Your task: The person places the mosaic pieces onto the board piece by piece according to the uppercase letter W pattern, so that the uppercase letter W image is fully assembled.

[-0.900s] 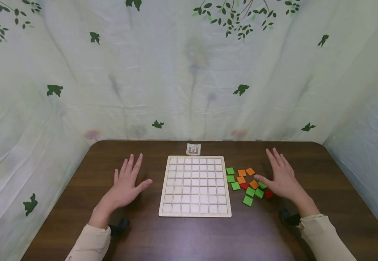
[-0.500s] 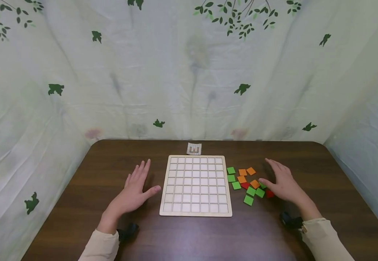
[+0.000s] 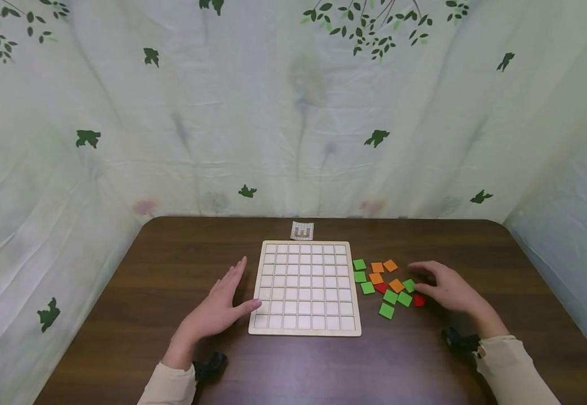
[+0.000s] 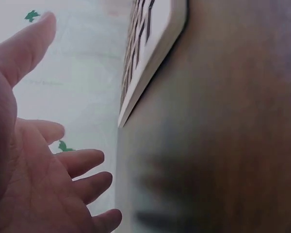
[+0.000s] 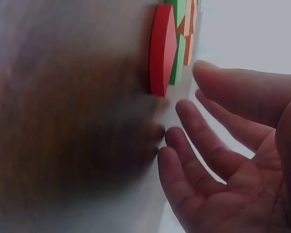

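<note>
A square wooden grid board (image 3: 304, 294) with white cells lies mid-table. My left hand (image 3: 211, 314) hovers at its left side, fingers extended, the thumb overlapping the board's edge in the head view. In the left wrist view its palm (image 4: 34, 179) holds nothing. Right of the board, several loose square tiles lie scattered: green, orange and red. Beside them is my right hand (image 3: 447, 288), fingers loosely bent, thumb near a green tile (image 3: 408, 285) and a red tile (image 3: 419, 300). Seen from the right wrist, the red tile (image 5: 163, 51) sits just beyond the fingertips, with nothing between them.
A small printed card (image 3: 302, 230) with a grid pattern lies behind the board. The dark wooden table (image 3: 171, 242) ends at a pale curtain (image 3: 273, 112) with printed leaves. An orange tile (image 3: 377, 267) and a green tile (image 3: 386, 311) mark the pile's back and front.
My left hand has moved right, from beside the board to its left edge. My right hand's fingers have bent and drawn down toward the tiles, uncovering a green one.
</note>
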Available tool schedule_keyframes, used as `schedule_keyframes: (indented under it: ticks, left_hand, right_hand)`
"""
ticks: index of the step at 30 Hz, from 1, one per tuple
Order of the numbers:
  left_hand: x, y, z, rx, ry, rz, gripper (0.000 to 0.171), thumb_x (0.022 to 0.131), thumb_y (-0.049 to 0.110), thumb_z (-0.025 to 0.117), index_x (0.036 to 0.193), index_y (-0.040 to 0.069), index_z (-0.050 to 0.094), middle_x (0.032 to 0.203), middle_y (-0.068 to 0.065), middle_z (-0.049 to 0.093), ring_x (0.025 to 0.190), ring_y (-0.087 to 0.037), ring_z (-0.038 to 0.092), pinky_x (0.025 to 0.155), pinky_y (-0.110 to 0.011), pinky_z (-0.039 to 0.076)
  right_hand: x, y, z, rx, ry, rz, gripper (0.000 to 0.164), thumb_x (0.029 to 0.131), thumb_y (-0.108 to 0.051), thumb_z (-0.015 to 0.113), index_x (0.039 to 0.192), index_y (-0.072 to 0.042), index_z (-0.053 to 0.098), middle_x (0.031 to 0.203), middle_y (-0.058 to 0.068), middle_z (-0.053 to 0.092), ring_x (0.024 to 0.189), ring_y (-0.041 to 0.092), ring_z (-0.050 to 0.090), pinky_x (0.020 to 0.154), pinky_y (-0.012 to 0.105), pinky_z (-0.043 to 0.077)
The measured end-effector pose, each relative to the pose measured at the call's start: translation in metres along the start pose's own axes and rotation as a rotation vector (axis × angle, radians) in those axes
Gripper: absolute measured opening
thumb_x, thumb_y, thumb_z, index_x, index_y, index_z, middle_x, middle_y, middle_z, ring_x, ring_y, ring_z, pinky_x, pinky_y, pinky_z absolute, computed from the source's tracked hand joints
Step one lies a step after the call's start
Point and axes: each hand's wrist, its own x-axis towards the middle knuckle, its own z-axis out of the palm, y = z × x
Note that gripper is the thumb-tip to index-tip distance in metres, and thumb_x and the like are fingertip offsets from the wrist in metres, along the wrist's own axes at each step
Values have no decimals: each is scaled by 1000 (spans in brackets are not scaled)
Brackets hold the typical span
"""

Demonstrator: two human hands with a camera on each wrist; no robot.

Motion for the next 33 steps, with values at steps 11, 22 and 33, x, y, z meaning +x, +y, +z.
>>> schedule_keyframes:
  ticks: [11,22,33]
  left_hand:
    - [0,-3,10,4,-67,17,106,87,53,74,161,4,16,166,-15,17,153,-36,12,121,-57,13]
    - [2,-2,12,24,-98,50,113,76,46,85,158,-2,24,164,-20,23,152,-36,15,122,-56,12]
    - [1,-3,15,27,-106,43,117,70,40,92,157,-3,26,163,-17,25,153,-35,14,122,-57,8]
  right_hand:
    - [3,3,-3,-48,-61,-66,36,89,-3,73,125,-1,67,124,17,65,117,41,57,97,62,47]
    - [8,3,-4,-133,-76,-94,28,88,-7,76,116,-8,73,116,11,67,112,40,57,96,64,45]
    - [6,1,-2,-156,-66,-77,27,89,-8,75,115,-3,72,115,13,67,111,40,59,95,62,47]
